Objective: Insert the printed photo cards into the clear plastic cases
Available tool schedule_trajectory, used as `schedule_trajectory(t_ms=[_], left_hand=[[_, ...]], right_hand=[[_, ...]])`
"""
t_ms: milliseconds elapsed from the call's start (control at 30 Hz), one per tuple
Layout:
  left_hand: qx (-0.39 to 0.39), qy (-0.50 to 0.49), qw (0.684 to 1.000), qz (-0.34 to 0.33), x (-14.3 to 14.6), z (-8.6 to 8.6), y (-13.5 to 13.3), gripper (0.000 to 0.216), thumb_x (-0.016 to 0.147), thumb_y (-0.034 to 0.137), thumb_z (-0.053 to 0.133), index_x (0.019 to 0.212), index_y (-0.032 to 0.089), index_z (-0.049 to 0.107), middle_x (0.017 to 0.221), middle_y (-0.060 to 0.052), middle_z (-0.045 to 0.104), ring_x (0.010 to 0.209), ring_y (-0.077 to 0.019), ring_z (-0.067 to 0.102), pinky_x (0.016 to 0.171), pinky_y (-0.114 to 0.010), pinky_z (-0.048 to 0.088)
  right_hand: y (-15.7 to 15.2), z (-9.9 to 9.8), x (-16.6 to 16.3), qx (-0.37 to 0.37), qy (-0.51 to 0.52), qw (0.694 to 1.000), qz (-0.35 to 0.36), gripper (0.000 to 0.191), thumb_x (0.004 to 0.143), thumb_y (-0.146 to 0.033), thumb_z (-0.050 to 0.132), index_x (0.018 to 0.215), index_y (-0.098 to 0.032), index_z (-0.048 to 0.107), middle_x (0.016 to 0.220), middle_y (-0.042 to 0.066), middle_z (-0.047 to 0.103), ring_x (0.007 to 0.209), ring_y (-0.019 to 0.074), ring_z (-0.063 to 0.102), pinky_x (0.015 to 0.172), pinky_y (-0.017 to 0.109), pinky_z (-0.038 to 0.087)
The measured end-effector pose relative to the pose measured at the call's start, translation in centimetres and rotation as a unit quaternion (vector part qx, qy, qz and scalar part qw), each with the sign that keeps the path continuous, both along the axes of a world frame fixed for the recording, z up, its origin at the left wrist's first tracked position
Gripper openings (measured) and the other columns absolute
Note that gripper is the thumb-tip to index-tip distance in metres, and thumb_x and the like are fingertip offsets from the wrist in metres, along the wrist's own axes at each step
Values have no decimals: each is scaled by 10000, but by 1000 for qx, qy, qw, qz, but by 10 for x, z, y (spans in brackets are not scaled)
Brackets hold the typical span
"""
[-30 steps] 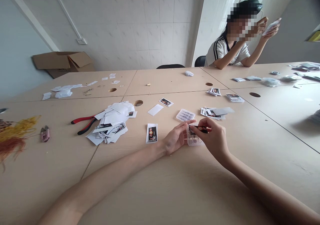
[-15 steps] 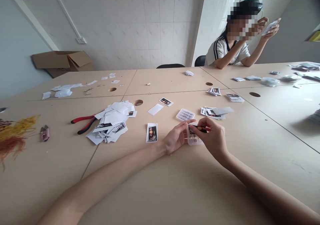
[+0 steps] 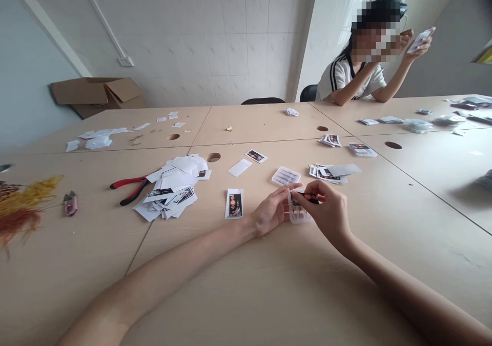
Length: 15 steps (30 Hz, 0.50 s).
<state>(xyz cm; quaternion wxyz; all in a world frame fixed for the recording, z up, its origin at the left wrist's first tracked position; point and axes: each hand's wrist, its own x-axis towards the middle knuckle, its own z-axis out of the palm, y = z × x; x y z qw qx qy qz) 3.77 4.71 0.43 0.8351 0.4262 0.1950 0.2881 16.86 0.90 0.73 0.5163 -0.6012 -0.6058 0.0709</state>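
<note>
My left hand [image 3: 271, 212] is closed around the left side of a small clear plastic box [image 3: 299, 217], steadying it on the table. Small dark pieces show through the box wall. Between thumb and fingers, my right hand [image 3: 326, 205] pinches a black printed card [image 3: 307, 198] at the top of that box. Part of the card and box is hidden by my right hand. Just behind stands a second clear box [image 3: 286, 176] with thin dark items in it. A black printed card on white backing [image 3: 234, 204] lies left of my left hand.
At left are a heap of cards [image 3: 172, 187], red-handled pliers [image 3: 130, 186], pink clippers [image 3: 70, 204] and yellow and orange strands [image 3: 28, 202]. More cards [image 3: 326, 173] lie behind my right hand. Across the table sits a co-worker [image 3: 357, 74] holding a clear packet [image 3: 421, 41].
My hands, the card and the box keep nearly the same pose. The view has shifted very slightly. The co-worker's packet has tilted a little.
</note>
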Motion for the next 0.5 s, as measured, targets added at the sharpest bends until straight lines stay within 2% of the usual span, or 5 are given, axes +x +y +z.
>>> schedule_trajectory(t_ms=[500], left_hand=[[27, 52, 998, 32, 0, -6, 2, 351, 790, 363, 439, 1134, 303, 471, 1150, -11, 516, 1060, -174, 454, 918, -340, 325]], right_hand=[[0, 2, -1, -4, -5, 1000, 4, 211, 666, -261, 589, 569, -178, 420, 524, -49, 438, 489, 77, 391, 497, 198, 346]])
